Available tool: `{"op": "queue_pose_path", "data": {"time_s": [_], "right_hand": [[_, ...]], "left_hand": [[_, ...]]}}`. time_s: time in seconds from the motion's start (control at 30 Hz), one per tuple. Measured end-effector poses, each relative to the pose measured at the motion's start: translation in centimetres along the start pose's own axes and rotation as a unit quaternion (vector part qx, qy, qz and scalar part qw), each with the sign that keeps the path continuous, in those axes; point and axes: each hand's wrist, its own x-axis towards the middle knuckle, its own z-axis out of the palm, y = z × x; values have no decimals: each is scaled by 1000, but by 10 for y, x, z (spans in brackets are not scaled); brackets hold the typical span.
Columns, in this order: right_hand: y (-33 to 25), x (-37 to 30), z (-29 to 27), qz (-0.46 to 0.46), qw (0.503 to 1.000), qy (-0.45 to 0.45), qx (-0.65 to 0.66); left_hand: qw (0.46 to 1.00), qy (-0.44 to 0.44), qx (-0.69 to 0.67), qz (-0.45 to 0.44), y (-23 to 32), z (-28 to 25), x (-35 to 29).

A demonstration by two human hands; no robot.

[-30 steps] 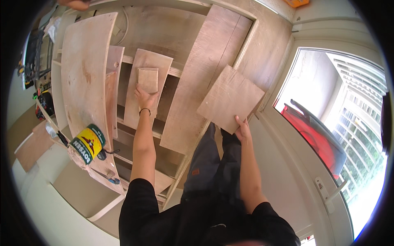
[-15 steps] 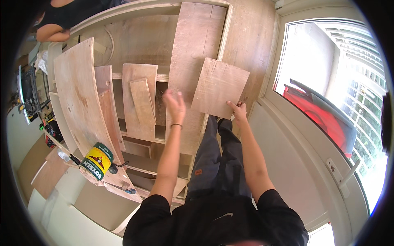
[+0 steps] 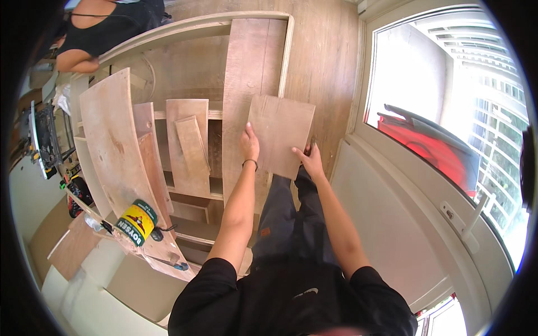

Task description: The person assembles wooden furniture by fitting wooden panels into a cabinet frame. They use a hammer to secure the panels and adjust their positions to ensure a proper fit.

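A roughly square plywood panel (image 3: 280,131) is held tilted in front of me, above my legs. My right hand (image 3: 310,161) is closed on its lower right edge, thumb on the face and fingers at the edge. At the left edge my left hand (image 3: 250,144) also grips the panel, its fingers partly hidden. Beneath and to the left, a long plywood board (image 3: 252,61) lies across an open wooden cabinet frame (image 3: 185,23). Two smaller plywood pieces, a wider board (image 3: 185,109) and a narrow strip (image 3: 192,144), rest on the frame further left.
A large curved-looking plywood sheet (image 3: 109,134) stands at left, with a green and yellow paint can (image 3: 137,221) near its lower end. A person in a dark top (image 3: 115,31) is at the far left. On the right are a glazed door (image 3: 414,73) and its handle (image 3: 476,221).
My left hand has moved from open air onto the panel's left edge. The panel and my right hand have shifted left and slightly down in view.
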Motion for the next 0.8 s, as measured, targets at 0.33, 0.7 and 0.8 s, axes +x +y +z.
{"op": "queue_pose_path", "data": {"time_s": [0.33,0.7,0.8], "right_hand": [[53,-136,-124,90,994,46,-39],[27,-129,-221,-27,909,0,-415],[2,-119,-225,-16,897,-19,-441]], "left_hand": [[979,-31,37,-199,-93,-172,-150],[933,-54,-162,-315,-134,-202,-280],[915,-57,-196,-347,-143,-188,-305]]}}
